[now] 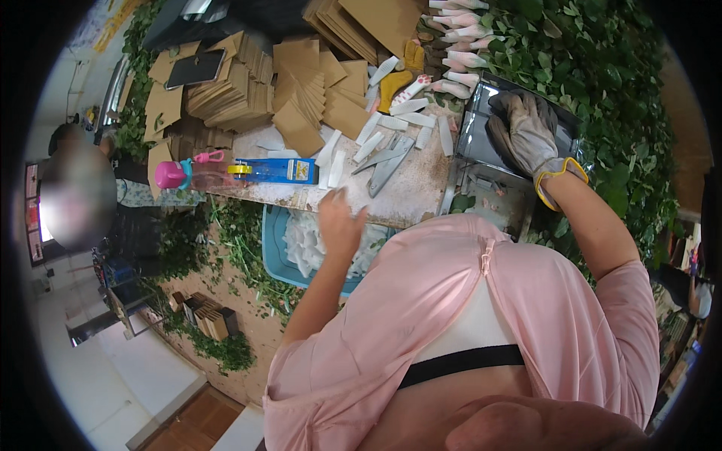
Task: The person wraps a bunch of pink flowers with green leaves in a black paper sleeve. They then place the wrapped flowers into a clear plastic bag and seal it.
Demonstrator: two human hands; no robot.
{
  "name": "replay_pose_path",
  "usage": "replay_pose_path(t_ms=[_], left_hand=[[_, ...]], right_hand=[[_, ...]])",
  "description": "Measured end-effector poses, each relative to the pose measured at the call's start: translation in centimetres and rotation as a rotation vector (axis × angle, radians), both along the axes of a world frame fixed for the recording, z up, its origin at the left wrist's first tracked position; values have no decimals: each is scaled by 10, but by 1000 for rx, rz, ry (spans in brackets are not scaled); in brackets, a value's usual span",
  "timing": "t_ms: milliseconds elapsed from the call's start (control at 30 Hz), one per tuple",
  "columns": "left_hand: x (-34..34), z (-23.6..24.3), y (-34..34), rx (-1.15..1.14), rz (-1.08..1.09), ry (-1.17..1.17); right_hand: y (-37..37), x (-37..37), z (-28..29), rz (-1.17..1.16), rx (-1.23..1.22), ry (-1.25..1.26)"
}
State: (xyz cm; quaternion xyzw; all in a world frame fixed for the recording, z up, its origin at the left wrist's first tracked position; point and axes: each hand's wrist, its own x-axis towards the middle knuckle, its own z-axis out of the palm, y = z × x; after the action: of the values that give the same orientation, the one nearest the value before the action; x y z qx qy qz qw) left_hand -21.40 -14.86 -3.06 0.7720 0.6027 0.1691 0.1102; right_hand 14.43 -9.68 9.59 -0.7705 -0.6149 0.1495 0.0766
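Observation:
My bare left hand is at the table's near edge, just below several white tubular sleeves, thumb apart from the fingers. Its fingertips are slightly blurred, and nothing shows in it. Under its wrist sits a blue tub full of crumpled white pieces. My right hand, in a grey work glove with a yellow-edged cuff, rests over a shiny metal tray, fingers stretched out. Between the hands, a grey long-armed tool like an open stapler lies among white sleeves.
Left on the table are a blue tape dispenser and a pink-lidded bottle. Cardboard sheets are stacked behind, a dark flat device on top. White-sleeved flower heads and leafy stems crowd the right. Another person is at far left.

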Motion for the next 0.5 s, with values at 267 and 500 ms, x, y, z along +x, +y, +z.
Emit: replay_pose_path(t_ms=[267, 500], left_hand=[[63, 8, 110, -603, -203, 193], [102, 70, 128, -1297, -234, -834]], right_hand=[[-1, -1, 1, 55, 100, -7], [-3, -8, 6, -29, 60, -41]])
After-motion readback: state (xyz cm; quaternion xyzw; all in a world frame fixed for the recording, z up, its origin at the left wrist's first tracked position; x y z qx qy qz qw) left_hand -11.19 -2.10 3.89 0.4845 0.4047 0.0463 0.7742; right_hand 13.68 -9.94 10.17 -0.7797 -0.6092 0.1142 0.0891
